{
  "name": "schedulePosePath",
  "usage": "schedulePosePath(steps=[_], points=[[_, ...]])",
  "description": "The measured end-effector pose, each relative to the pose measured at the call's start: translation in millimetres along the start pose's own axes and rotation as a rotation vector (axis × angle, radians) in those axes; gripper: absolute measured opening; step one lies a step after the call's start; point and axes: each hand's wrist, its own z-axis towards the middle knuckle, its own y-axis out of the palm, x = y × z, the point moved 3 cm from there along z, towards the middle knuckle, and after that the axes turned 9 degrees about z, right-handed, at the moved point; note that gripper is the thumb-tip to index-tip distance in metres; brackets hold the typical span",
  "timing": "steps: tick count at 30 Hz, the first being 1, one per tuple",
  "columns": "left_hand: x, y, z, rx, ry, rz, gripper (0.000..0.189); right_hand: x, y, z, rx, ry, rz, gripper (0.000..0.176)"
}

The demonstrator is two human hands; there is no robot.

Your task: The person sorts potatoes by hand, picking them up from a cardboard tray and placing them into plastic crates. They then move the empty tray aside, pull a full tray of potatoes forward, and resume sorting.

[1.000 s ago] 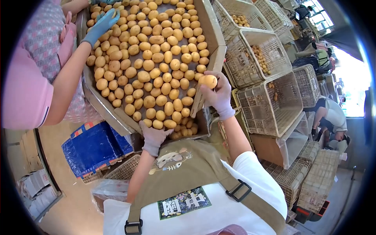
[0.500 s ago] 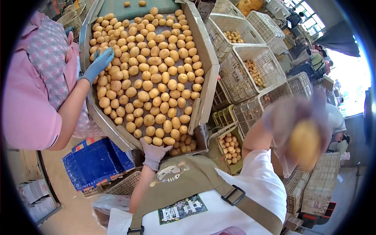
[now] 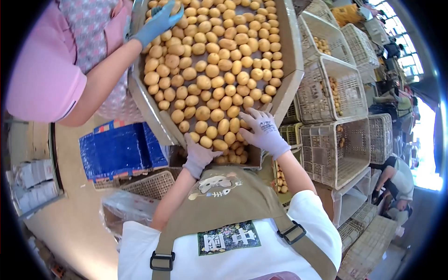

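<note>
Many round yellow-brown potatoes [image 3: 212, 71] lie spread over a metal-sided sorting table [image 3: 290, 51]. At the table's near left corner my left hand [image 3: 199, 154], in a pale glove, rests beside the lowest potatoes, thumb and fingers apart. Gloved too, my right hand [image 3: 263, 130] lies at the near right edge with spread fingers touching or just above the potatoes. More potatoes sit between my hands in a lower bin [image 3: 254, 157]. A co-worker's blue-gloved hand [image 3: 161, 22] is among the potatoes at the upper left.
White plastic crates [image 3: 336, 151], some with potatoes, stand stacked on the right. A blue sheet-like bag [image 3: 119, 151] and a wicker-like crate [image 3: 151, 185] are at the lower left. A co-worker in pink [image 3: 44, 60] stands left; another person [image 3: 399, 179] is at the far right.
My right hand has come from the right side, where it held a blurred potato, to the table's near edge, and holds none now. The view has shifted, moving the table up and right.
</note>
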Motion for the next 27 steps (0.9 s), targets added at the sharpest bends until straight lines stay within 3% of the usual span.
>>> schedulePosePath(steps=[1,2,3,4,5,6,7,8,9,10,12,13,14,16,17,18,21,24,27], points=[[1.1,1.0,0.8,-0.011,0.035,0.11,0.084,1.7,11.1,-1.7,-0.065,0.046,-0.026,0.049],[-0.5,0.5,1.2,0.034,0.003,-0.016,0.084,3.8,18.1,-2.8,-0.152,0.068,-0.126,0.047],[3.1,9.4,-2.2,0.111,-0.109,-0.257,0.083,3.5,20.6,-1.1,-0.105,0.061,-0.138,0.046],[1.7,6.0,1.5,0.111,-0.055,-0.07,0.082,-1.4,19.5,3.8,-0.057,0.056,-0.151,0.045],[-2.0,-0.9,1.0,0.183,-0.1,-0.126,0.081,-6.2,15.5,8.8,0.025,0.147,-0.035,0.054],[0.4,7.4,-4.0,0.256,-0.147,-0.186,0.079,-5.2,22.5,11.7,0.132,0.093,-0.167,0.058],[-0.9,7.5,-6.9,0.27,-0.168,-0.167,0.075,-3.5,32.0,13.7,-0.145,0.126,-0.202,0.058],[-19.6,-38.2,1.4,0.202,-0.102,0.158,0.068,-3.6,39.1,11.8,-0.422,0.154,-0.235,0.058],[-19.5,-45.8,2.2,0.164,-0.021,0.479,0.062,-13.6,34.8,15.1,-0.513,0.167,-0.274,0.057],[-24.4,-54.8,1.7,0.187,-0.063,0.43,0.06,-14.3,32.6,23.9,-0.515,0.288,-0.105,0.055],[-30.4,-61.5,-2.4,0.232,-0.078,0.391,0.056,-2.2,46.0,17.8,0.076,0.082,-0.208,0.052],[-23.6,-38.7,-5.3,0.342,-0.127,0.228,0.059,-8.5,47.8,18.7,-0.107,0.104,-0.245,0.051],[-16.5,-15.4,-8.5,0.46,-0.157,0.06,0.061,-7.7,58.8,14.6,-0.155,0.079,-0.143,0.047],[-10.3,-12.6,-3.8,0.47,-0.155,-0.064,0.069,0.9,59.9,31.0,-0.267,0.187,0.017,0.043],[-7.0,-9.7,-1.8,0.475,-0.148,-0.129,0.073,7.8,63.7,35.6,-0.068,0.251,0.222,0.039],[-3.0,1.2,-3.7,0.483,-0.136,-0.202,0.076,-8.8,54.4,37.2,0.152,0.166,-0.037,0.045],[-2.7,12.7,-0.8,0.503,-0.126,-0.334,0.083,-27.4,86.2,24.8,-0.197,0.167,-0.155,0.067],[-3.0,17.5,2.0,0.518,-0.129,-0.36,0.083,-19.8,80.6,8.5,-0.274,0.085,-0.152,0.069],[-3.2,16.5,1.4,0.417,-0.076,-0.241,0.079,-14.4,73.5,5.0,-0.204,-0.008,-0.095,0.053]])
